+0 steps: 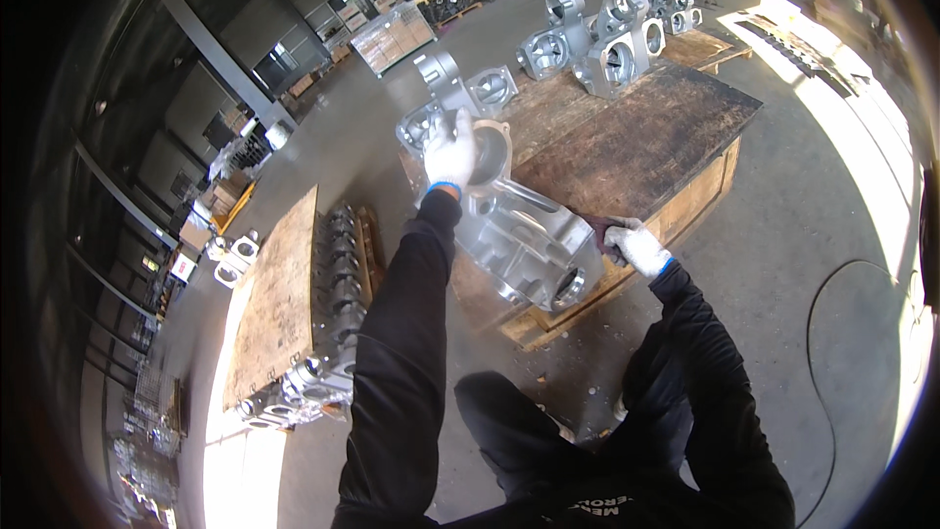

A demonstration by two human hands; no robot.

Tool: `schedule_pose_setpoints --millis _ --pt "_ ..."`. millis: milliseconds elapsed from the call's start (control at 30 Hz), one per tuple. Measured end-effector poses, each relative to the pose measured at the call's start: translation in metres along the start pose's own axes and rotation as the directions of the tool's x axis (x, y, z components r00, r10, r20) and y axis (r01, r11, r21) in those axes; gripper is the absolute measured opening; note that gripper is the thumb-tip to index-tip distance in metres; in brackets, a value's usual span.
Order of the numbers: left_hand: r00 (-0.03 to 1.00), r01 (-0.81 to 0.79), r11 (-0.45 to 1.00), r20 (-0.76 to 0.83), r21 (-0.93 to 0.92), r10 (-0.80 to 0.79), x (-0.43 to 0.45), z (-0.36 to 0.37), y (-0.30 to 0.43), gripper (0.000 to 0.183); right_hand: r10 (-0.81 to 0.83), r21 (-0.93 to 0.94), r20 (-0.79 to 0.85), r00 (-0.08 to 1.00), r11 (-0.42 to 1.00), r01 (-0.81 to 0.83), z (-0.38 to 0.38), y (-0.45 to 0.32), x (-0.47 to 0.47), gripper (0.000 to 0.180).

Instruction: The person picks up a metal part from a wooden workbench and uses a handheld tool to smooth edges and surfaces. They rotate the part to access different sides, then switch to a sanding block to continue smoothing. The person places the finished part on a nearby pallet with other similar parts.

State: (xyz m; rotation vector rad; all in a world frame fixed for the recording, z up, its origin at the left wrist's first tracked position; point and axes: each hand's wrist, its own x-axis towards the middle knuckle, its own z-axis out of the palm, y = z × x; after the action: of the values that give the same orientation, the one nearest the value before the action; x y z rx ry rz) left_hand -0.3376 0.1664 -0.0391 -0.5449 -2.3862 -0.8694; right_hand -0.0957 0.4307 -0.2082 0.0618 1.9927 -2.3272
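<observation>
A large silver metal casting (518, 239) with a round collar at its far end lies on a wooden crate (609, 139) with a dark, stained top. Over the left side of that collar lies my left hand (449, 150), in a white glove, holding the casting; some fingers are blurred. My right hand (637, 246), gloved too, grips a dark reddish cloth or pad (604, 231) against the casting's right edge. What the pad is made of cannot be told. Just beyond my left hand stands another silver casting (452, 88).
More castings (613, 44) stand along the crate's far end. To the left, a wooden board (275, 301) lies beside a row of dark metal parts (341, 264). A cable (811, 323) curves over the floor at right. Wrapped cartons (393, 37) stand farther off.
</observation>
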Motion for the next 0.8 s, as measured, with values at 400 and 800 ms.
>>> schedule_pose_setpoints --millis 400,800 --pt "0.965 -0.083 0.746 0.133 -0.661 0.225 -0.057 -0.002 0.082 0.029 -0.331 -0.199 -0.168 0.929 0.934 0.297 0.185 0.048 -0.120 0.030" --pt "0.998 -0.008 0.895 0.054 -0.446 0.036 -0.061 -0.057 0.027 0.075 -0.464 -0.853 0.491 0.738 -0.080 0.516 0.165 0.028 -0.020 0.060"
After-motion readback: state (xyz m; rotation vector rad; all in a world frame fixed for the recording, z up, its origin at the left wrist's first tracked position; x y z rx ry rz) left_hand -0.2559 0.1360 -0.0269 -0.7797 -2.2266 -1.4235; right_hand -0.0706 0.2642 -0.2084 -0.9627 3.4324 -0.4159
